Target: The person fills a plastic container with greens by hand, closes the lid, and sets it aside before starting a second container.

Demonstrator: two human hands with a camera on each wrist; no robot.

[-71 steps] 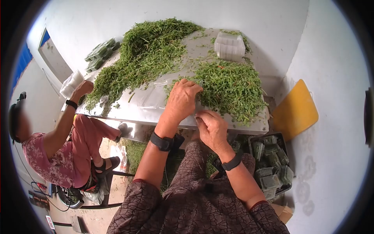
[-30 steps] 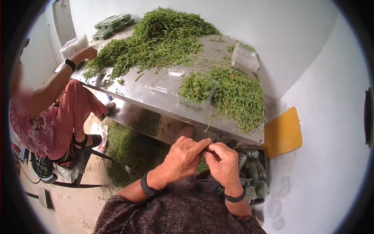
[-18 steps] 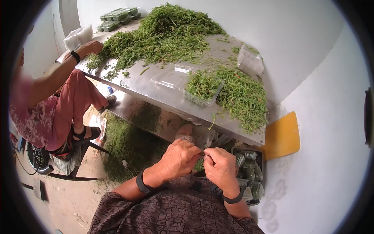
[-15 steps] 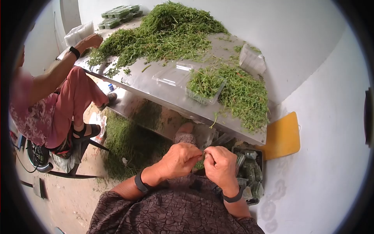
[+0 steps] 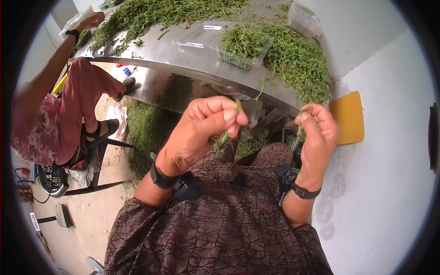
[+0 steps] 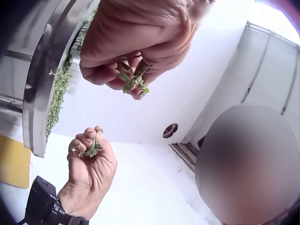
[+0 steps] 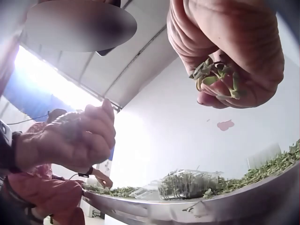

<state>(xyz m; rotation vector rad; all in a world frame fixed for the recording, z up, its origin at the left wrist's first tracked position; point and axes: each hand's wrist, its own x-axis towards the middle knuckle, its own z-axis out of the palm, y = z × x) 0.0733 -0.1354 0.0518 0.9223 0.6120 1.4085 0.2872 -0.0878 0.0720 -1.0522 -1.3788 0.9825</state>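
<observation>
Near the table (image 5: 158, 46), I see the left hand (image 5: 206, 121) pinching a sprig (image 6: 134, 83). Farther right, the right hand (image 5: 320, 132) pinches green leaves (image 7: 210, 80).

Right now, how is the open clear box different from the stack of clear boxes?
The open box is just one; the stack is many together. The open box holds greens; I see none inside the stack. The open box sits near the table's front edge; the stack sits farther back. Both are clear plastic.
</observation>
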